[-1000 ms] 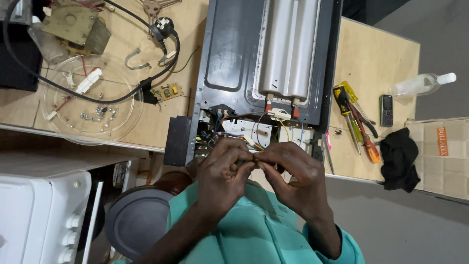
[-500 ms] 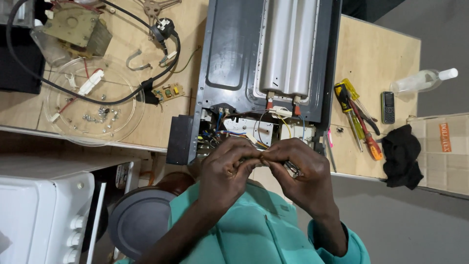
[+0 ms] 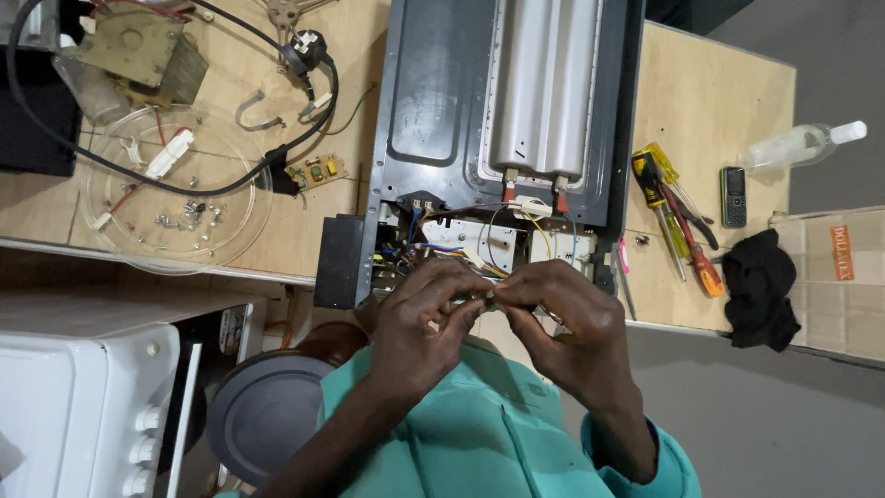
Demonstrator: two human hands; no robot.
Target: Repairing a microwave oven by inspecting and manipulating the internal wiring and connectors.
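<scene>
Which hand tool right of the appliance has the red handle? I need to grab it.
The red-handled tool, lying nearest the black cloth; the screwdriver beside it is yellow and black.

A tiny part (image 3: pixel 491 297) sits just below the middle of the frame, pinched between the fingertips of both hands. It is pale and mostly hidden. Just above it, colored wires (image 3: pixel 433 251) stick out in a messy bunch from the open dark metal oven (image 3: pixel 442 101).
</scene>
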